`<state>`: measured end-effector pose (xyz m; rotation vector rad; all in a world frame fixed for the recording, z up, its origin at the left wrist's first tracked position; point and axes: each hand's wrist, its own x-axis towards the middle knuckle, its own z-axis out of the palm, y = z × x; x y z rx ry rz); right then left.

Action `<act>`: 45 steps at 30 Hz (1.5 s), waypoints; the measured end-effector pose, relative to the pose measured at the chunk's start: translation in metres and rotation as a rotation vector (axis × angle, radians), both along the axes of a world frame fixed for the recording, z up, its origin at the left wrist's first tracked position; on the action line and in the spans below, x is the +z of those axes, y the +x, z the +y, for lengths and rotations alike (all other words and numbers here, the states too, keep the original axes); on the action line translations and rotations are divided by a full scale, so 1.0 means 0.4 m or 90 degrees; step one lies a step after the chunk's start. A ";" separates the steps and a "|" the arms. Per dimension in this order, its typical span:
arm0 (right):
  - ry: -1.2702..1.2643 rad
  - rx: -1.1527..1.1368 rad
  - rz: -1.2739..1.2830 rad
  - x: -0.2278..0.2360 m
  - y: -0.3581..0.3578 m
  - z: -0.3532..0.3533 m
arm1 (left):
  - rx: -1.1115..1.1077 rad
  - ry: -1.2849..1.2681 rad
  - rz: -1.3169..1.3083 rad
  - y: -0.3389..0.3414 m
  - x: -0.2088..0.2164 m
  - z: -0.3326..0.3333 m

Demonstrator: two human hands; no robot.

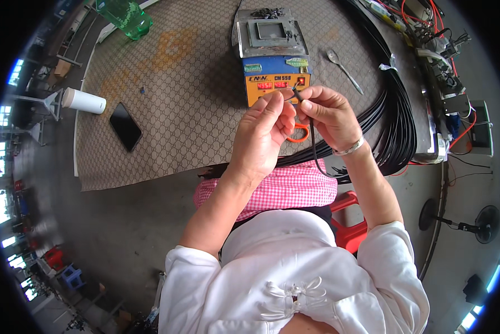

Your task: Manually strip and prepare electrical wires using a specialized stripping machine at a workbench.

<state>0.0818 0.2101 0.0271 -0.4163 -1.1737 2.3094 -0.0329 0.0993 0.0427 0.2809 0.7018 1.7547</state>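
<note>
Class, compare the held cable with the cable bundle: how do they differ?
The held cable is one strand; the cable bundle has many. The held cable is pinched in the right hand, while the cable bundle lies on the table. The cable bundle has a white tie on it; the held cable shows none. Both are black and curved.

black cable [313, 140], blue-and-orange box [275, 68], pink-and-white checked cloth [294, 185], brown patterned tablecloth [177, 100].
</note>
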 end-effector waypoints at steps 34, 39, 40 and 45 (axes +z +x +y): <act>0.036 0.006 -0.150 0.002 0.074 -0.036 | -0.015 -0.128 0.301 -0.016 0.033 -0.023; 0.090 0.015 -0.175 0.009 0.073 -0.038 | -0.035 -0.148 0.406 -0.025 0.025 -0.023; 0.098 0.012 -0.178 0.009 0.073 -0.039 | -0.032 -0.146 0.412 -0.026 0.024 -0.024; 0.144 0.026 -0.177 0.006 0.073 -0.036 | -0.019 -0.161 0.467 -0.030 0.027 -0.028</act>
